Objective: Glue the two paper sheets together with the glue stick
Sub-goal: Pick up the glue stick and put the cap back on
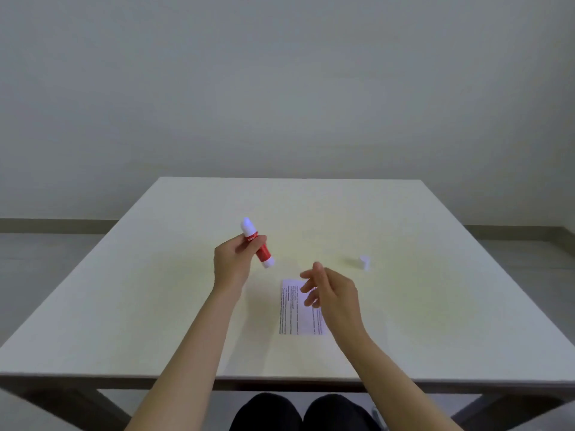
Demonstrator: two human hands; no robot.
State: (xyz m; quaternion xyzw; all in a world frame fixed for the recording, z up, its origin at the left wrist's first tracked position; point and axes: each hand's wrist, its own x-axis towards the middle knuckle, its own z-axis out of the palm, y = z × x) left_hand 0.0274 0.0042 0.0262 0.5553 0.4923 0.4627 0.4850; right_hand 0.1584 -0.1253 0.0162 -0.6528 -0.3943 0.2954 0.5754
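My left hand holds a red glue stick with white ends, raised above the table and tilted, its upper end pointing up and to the left. A white printed paper sheet lies flat on the table in front of me; I can make out only one sheet. My right hand hovers over the sheet's right part with its fingers apart and holds nothing. A small white cap stands on the table to the right of the sheet.
The pale table runs wide around the sheet, with its front edge close to my knees. A plain wall stands behind the table's far edge.
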